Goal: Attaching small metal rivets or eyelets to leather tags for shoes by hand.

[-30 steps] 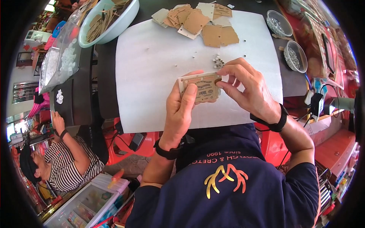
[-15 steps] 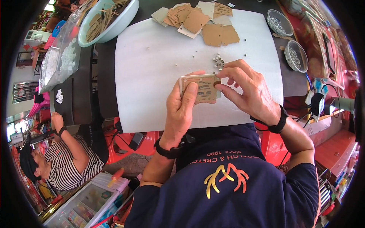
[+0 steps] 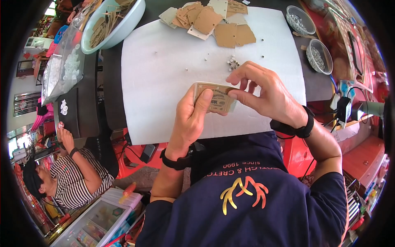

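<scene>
A small flat brown printed card [image 3: 214, 99], pale along its edges, is pinched in my left hand [image 3: 193, 113], with the thumb lying across its face. At the card's right corner is my right hand [image 3: 263, 91]: its thumb presses on the face while the bent forefinger curls above the top edge. Whether a small part sits between those fingertips is hidden. Just beyond the right fingers, a little heap of small round metal pieces [image 3: 233, 63] lies on the white sheet [image 3: 160, 94]. A few more are scattered singly across it.
Brown and pale cardboard pieces [image 3: 205, 19] overlap at the sheet's far edge. Two clear bowls of metal pieces [image 3: 300, 22] [image 3: 319, 58] stand right. Far left are a pale blue basin [image 3: 138, 20] of cardboard scraps and a clear bin [image 3: 61, 74]. A co-worker [image 3: 78, 168] sits left.
My right forefinger has lifted from the card's corner, and the thumb has slid slightly left onto its face. The card has tilted a little. At left, the co-worker's hands have shifted.
</scene>
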Motion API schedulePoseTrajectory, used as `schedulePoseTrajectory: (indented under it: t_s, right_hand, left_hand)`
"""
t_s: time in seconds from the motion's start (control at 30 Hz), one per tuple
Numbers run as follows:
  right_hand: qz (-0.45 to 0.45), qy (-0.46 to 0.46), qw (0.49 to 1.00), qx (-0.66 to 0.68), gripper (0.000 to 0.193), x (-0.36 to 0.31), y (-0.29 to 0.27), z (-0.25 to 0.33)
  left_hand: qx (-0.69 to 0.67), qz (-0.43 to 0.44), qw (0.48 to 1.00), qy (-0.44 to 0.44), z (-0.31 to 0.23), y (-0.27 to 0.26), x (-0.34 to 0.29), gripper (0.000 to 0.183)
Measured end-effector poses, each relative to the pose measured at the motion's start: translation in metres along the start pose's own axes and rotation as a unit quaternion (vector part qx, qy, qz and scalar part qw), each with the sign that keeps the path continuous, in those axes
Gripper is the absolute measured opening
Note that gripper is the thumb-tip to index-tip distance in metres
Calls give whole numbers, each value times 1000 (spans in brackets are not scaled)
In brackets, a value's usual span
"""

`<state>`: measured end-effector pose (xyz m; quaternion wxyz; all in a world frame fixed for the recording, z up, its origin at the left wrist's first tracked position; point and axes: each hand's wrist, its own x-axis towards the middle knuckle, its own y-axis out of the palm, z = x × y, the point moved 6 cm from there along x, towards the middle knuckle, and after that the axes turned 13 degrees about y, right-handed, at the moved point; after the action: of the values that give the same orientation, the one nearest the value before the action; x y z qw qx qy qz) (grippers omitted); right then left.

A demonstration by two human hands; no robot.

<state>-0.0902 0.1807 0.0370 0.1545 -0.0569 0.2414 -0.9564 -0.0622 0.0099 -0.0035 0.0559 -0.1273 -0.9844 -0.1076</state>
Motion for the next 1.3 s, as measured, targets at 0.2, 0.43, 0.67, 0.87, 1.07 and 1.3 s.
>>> schedulePoseTrajectory:
  t_s: [0.2,0.43,0.67,0.87,1.07,1.3]
  right_hand:
    - [88,25,995,-36,20,12,7,15]
    - [115,59,992,7,14,17,12,9]
    - [102,173,961,191,15,18,11,-7]
    - [38,159,897,410,21,12,7,-26]
    - [62,192,892,405,24,4,8,-25]
    - [115,195,949,219,28,6,3,-18]
  left_hand:
    - [109,113,988,-5,-6,11,7,26]
    - [220,166,961,-34,-11,3,10,25]
    - [65,54,995,-51,-9,-8,13,28]
    - [-40,-41,998,-8,-10,-4,10,28]
    - [87,-40,991,88,-24,-13,10,18]
    - [141,33,986,80,-32,-16,13,18]
